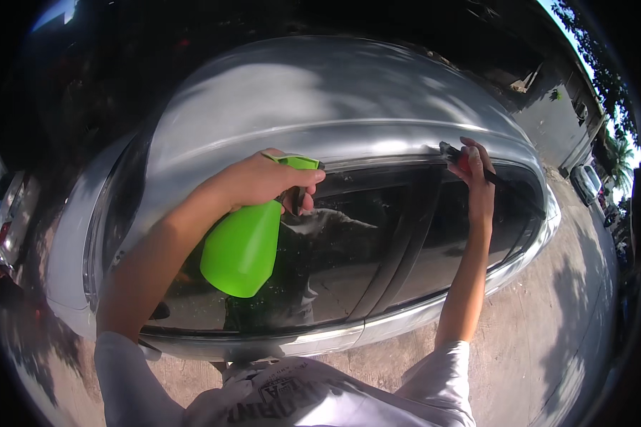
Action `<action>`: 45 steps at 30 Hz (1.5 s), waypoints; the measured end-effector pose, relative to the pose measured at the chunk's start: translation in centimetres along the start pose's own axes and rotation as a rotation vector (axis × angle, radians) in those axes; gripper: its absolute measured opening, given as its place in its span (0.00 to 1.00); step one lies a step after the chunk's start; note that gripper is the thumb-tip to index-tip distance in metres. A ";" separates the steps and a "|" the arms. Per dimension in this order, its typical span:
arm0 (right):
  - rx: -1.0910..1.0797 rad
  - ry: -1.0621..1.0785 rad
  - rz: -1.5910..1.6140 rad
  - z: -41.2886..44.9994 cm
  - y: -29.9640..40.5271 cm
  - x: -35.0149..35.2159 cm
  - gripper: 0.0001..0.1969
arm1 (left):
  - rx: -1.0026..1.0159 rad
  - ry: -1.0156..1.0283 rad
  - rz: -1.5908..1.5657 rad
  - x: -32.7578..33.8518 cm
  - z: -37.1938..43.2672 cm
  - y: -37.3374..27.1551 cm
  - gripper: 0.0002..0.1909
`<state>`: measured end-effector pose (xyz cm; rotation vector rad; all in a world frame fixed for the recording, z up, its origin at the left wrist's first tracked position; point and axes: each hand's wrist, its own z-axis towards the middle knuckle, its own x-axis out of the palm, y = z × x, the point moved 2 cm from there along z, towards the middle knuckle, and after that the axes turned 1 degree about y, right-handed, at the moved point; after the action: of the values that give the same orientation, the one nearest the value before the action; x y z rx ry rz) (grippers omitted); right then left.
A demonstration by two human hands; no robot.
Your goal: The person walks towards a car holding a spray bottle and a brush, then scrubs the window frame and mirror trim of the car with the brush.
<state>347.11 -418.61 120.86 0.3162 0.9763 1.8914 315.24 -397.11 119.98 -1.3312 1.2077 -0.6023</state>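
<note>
My left hand (pixel 283 184) grips the neck and trigger of a green plastic spray bottle (pixel 243 251), held tilted in front of the dark side window (pixel 331 256) of a silver car. Farther right, my right hand (pixel 475 165) holds a brush (pixel 451 151) with a red and black handle. The bristle end, whitish at the tip, is at the lower edge of the car roof (pixel 352 96), just above the window frame; whether it touches the paint cannot be told. Spots and reflections show on the glass.
The silver car spans the view before me, with a side mirror (pixel 150 349) at lower left. Concrete ground (pixel 523 331) lies around it. Another parked car (pixel 585 184) stands at far right, near a pale wall (pixel 550 117); a further vehicle (pixel 10 213) is at far left.
</note>
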 end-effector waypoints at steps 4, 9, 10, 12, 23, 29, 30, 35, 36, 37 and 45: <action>0.049 0.110 0.043 -0.3 1.5 0.6 0.21 | -0.105 -0.097 0.049 0.3 2.1 -1.1 0.18; 0.161 0.367 -0.033 0.5 3.1 1.5 0.18 | -0.060 -0.156 -0.037 0.2 1.4 -0.6 0.19; 0.162 0.372 -0.032 0.8 3.1 1.9 0.18 | -0.072 -0.128 0.008 0.0 1.3 -0.3 0.19; 0.089 0.473 -0.118 1.2 3.4 3.2 0.15 | -0.110 -0.144 0.096 -0.4 0.6 0.1 0.19; -0.096 0.856 -0.240 -3.8 10.3 23.2 0.12 | -0.111 -0.183 -0.067 -4.4 -5.5 5.0 0.19; -0.093 0.563 -0.552 -0.7 7.2 13.6 0.10 | -0.226 -0.322 -0.071 -6.7 -11.8 8.3 0.20; -0.074 0.523 -0.574 0.0 6.6 11.4 0.10 | -0.211 -0.333 -0.108 -7.4 -12.8 9.0 0.21; -0.292 0.597 -0.501 -3.7 9.3 19.5 0.07 | -0.198 -0.323 -0.181 -6.3 -14.9 7.9 0.22; -0.293 0.653 -0.415 -5.1 10.1 22.6 0.07 | -0.153 -0.282 -0.160 -5.6 -14.8 7.5 0.18; -0.308 0.715 -0.401 -6.5 11.0 26.0 0.06 | -0.144 -0.265 -0.154 -5.0 -14.9 6.9 0.18; -0.434 0.799 -0.351 -7.9 10.9 28.9 0.08 | 0.065 -0.076 -0.054 -2.6 -19.4 10.8 0.11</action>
<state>320.78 -400.80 118.64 -0.8738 0.9898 1.8419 293.84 -400.19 114.29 -1.3236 1.0846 -0.6196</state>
